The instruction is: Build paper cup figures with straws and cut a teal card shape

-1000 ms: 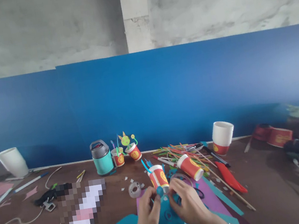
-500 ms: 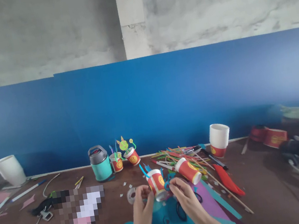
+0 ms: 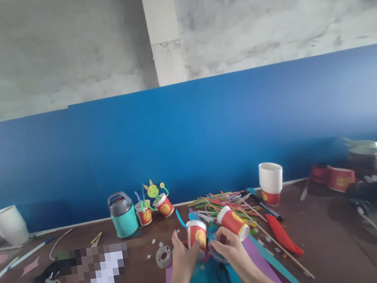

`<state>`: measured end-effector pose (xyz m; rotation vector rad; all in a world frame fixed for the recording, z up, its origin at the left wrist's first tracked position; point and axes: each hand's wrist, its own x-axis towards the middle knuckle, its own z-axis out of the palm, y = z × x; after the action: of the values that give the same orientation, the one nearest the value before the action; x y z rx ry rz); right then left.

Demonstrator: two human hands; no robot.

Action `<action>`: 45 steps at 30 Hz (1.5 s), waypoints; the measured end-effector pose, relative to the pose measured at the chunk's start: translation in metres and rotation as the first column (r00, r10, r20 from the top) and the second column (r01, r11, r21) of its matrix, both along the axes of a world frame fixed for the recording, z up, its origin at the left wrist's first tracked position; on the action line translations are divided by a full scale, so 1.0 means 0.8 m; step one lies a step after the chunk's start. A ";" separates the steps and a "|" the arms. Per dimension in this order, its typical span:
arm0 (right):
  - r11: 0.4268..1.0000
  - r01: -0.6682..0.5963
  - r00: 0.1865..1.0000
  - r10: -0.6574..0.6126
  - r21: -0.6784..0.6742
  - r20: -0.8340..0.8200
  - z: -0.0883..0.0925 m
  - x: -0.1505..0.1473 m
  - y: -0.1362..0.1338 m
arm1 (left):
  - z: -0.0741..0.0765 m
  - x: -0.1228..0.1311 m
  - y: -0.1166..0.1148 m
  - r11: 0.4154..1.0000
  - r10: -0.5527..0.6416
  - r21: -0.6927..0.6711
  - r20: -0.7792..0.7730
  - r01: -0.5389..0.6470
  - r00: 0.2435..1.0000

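Note:
My left hand (image 3: 184, 258) is wrapped round a small red and white paper cup (image 3: 196, 231). A curled blue strip (image 3: 180, 219) sticks up from the cup's left rim, and more blue paper shows behind it. To the right of the cup, the fingers of my right hand (image 3: 230, 246) are pinched on a small blue paper piece (image 3: 211, 235), close to the cup's side. Another red paper cup (image 3: 233, 222) lies tilted just beyond my right hand. Below my hands are teal paper (image 3: 209, 282) and scissors with dark handles (image 3: 223, 276).
A tape roll (image 3: 163, 257) lies left of my hands. Behind stand a teal flask (image 3: 124, 221) and two decorated cups (image 3: 163, 205). Coloured sticks (image 3: 215, 201), a red pouch-like item (image 3: 283, 235) and stacked cups (image 3: 271, 181) are to the right.
My left hand has turned further round the cup, its thumb now across the front. The cup stands more upright. The view has tilted up slightly.

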<state>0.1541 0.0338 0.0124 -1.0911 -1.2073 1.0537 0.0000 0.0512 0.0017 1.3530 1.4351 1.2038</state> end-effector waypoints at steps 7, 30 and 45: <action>0.999 0.035 0.994 -0.038 -0.028 -0.103 0.021 0.004 -0.008 | -0.009 -0.014 -0.016 0.995 0.084 0.023 0.280 -0.094 0.956; 0.960 -0.278 0.953 0.272 -0.029 -0.133 0.002 0.002 -0.010 | 0.019 -0.016 -0.051 0.892 -0.082 -0.145 0.880 0.429 0.468; 0.968 -0.250 0.961 0.247 0.009 0.127 -0.011 0.003 0.001 | 0.011 -0.027 -0.052 0.831 -0.209 -0.057 0.891 0.554 0.404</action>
<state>0.1563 0.0345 0.0038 -1.0160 -1.4843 1.1698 -0.0213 0.0100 0.0105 0.5658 0.4799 0.9854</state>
